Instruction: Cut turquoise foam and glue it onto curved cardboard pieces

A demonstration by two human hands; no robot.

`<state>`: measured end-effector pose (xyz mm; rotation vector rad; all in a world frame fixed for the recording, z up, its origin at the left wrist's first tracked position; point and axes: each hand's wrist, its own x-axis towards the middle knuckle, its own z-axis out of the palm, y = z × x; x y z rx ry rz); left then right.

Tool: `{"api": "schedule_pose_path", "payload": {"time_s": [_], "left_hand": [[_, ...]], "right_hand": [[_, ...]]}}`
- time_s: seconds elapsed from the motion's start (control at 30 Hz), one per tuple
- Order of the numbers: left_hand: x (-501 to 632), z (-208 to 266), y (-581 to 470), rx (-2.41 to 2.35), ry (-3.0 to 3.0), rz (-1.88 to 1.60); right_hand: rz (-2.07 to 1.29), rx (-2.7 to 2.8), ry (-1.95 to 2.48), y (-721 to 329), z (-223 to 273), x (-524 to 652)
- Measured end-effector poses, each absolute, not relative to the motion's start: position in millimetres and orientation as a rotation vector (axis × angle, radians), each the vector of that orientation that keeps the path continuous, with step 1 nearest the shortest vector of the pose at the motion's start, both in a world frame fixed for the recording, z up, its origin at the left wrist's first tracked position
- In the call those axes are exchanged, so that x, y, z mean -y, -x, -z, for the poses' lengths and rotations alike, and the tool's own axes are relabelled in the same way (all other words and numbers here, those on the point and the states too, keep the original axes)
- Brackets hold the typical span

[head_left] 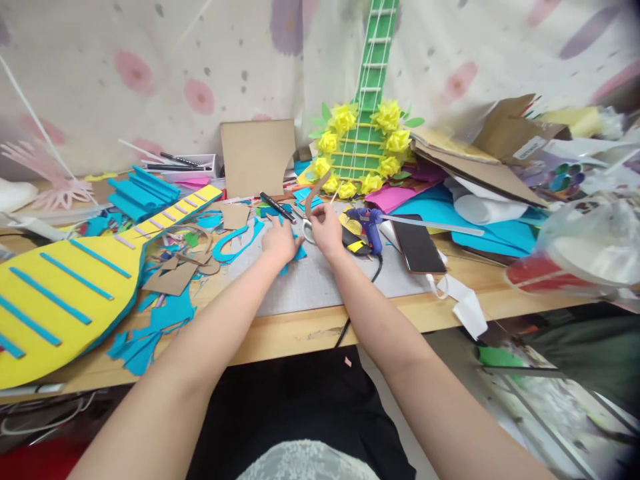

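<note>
My right hand is closed around a thin, curved brown cardboard strip that sticks up above the fingers. Just left of it, my left hand rests low over the grey cutting mat, fingers apart, beside blue scraps. Between the two hands lies a white rounded object, partly hidden; its kind is unclear. Beyond my left fingers is a black pen. A blue glue gun lies to the right of my right hand. A blue cut-out loop is on the left.
A yellow guitar-shaped craft fills the left side. At the back stands a green one with yellow paper flowers. A phone, a plastic cup and stacked cardboard are on the right. Cardboard scraps litter the left.
</note>
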<state>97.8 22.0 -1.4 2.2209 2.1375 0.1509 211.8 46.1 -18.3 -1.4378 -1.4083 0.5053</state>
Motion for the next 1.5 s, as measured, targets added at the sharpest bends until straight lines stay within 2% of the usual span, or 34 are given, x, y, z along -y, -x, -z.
{"api": "schedule_pose_path", "payload": {"time_s": [0.2,0.4,0.57,0.8,0.97,1.13,1.37,1.5], "left_hand": [[-13,12,-100,-2.043,-2.305,-0.091],[-25,-4,-52,-2.044,-2.058,-0.578],[-37,-27,11,-2.022,-2.072,-0.793],[-20,-15,0,-2.222,-1.817,-0.36],[-23,4,-17,-2.228,-1.945,-0.123],[-32,14,-15,-2.22,-2.045,-0.118],[-30,-7,-26,-2.208,-2.013,-0.475],[-18,-11,-50,-2.075,-2.103,-0.335]], "right_hand": [[-0.473,1.46,1.395,-209,17,-43],[-0.498,1.443,1.429,-209,17,-43],[-0.528,1.459,1.439,-208,18,-44],[-0.518,1.502,1.44,-206,20,-43],[-0.519,1.522,1.44,-206,22,-44],[-0.52,1.51,1.432,-206,22,-44],[-0.542,1.46,1.429,-208,21,-47],[-0.516,1.472,1.435,-208,19,-45]]}}
